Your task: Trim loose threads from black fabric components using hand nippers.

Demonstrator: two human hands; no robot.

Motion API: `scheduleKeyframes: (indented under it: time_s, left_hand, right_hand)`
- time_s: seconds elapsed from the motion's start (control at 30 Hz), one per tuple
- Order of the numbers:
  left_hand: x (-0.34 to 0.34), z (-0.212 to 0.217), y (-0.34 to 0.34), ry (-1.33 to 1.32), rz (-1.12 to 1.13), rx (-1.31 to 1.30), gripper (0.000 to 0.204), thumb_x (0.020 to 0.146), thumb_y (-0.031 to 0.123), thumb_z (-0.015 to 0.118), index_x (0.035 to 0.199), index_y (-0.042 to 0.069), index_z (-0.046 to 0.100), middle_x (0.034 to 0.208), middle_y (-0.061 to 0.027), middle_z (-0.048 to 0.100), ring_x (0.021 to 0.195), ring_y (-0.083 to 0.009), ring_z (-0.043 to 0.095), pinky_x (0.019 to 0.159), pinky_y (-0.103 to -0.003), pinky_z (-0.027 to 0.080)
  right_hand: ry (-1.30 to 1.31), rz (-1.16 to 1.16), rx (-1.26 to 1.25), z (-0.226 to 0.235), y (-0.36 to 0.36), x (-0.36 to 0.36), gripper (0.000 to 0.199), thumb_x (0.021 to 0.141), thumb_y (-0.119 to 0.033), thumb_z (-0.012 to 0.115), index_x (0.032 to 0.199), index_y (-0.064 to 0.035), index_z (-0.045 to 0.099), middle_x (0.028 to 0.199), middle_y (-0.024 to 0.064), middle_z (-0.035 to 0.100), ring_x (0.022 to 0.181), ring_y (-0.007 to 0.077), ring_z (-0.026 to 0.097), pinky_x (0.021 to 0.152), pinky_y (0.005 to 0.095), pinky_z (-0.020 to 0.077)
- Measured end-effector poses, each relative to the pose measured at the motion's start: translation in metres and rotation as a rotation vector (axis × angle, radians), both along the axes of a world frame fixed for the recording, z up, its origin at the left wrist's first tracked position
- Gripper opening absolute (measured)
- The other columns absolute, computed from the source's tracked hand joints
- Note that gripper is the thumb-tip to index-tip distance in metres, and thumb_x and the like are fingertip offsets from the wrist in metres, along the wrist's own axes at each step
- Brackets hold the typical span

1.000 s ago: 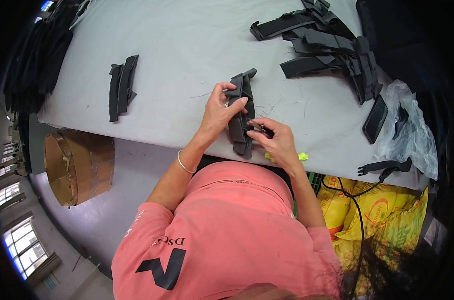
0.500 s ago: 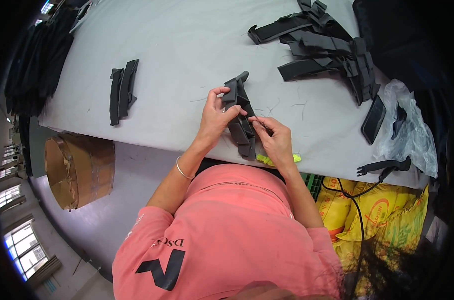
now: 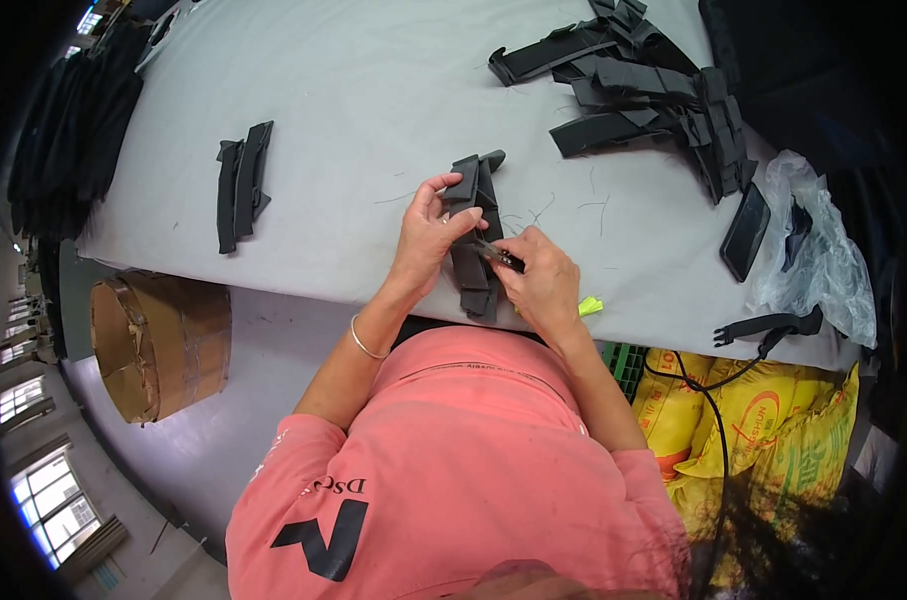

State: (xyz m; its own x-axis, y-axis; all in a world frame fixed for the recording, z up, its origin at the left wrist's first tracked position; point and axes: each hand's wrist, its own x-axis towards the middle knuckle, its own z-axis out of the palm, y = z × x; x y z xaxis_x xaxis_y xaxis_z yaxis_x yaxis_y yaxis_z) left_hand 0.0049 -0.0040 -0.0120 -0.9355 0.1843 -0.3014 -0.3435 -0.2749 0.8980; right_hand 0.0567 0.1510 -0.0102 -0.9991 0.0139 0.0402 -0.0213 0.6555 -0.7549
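I'm watching the left hand (image 3: 425, 238) pinching a black fabric strip (image 3: 469, 268) near the edge of the table (image 3: 353, 120), the right hand (image 3: 541, 280) gripping small snips (image 3: 507, 260) over it; two loose strips (image 3: 249, 185) are lying left, a tangled pile (image 3: 638, 82) right, finished or not, I can't tell.

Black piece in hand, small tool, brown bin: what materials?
Black piece: probably fabric, matte, given its folded flaps.
Small tool: perhaps metal, from a slight sheen near its tip; the dark part is unclear.
Brown bin: likely cardboard, dull, with creased walls and a ragged rim.
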Motion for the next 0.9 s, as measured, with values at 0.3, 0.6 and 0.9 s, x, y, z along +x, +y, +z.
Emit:
scheduleKeyframes:
  time_s: [0.3, 0.6, 0.9]
  left_hand:
    - [0.015, 0.002, 0.002, 0.109, -0.125, -0.173, 0.064, 0.083, 0.013, 0.068, 0.136, 0.005, 0.033, 0.124, -0.0115, 0.045, 0.106, -0.0119, 0.051, 0.081, -0.025, 0.045]
    - [0.005, -0.009, 0.005, 0.118, -0.154, -0.417, 0.074, 0.080, 0.012, 0.071, 0.137, -0.009, 0.029, 0.118, -0.0132, 0.050, 0.106, -0.0137, 0.052, 0.087, -0.027, 0.046]
    - [0.004, 0.014, 0.002, -0.082, -0.202, -0.116, 0.086, 0.077, 0.016, 0.076, 0.140, -0.008, 0.024, 0.104, -0.0078, 0.059, 0.091, -0.0086, 0.055, 0.078, -0.024, 0.046]
  right_hand:
    - [-0.057, -0.154, -0.564, -0.015, 0.010, -0.003, 0.011, 0.081, -0.009, 0.068, 0.085, 0.0013, 0.066, 0.072, 0.0056, 0.055, 0.062, 0.0110, 0.050, 0.057, 0.0263, 0.0413]
    - [-0.024, -0.030, -0.626, -0.014, -0.003, 0.004, 0.010, 0.082, -0.007, 0.068, 0.088, 0.0003, 0.067, 0.068, 0.0020, 0.048, 0.059, 0.0085, 0.042, 0.053, 0.0252, 0.0344]
    - [-0.206, -0.114, -0.835, -0.018, 0.006, 0.002, 0.015, 0.086, -0.013, 0.067, 0.085, 0.0014, 0.067, 0.072, -0.0023, 0.060, 0.066, 0.0035, 0.048, 0.059, 0.0208, 0.0398]
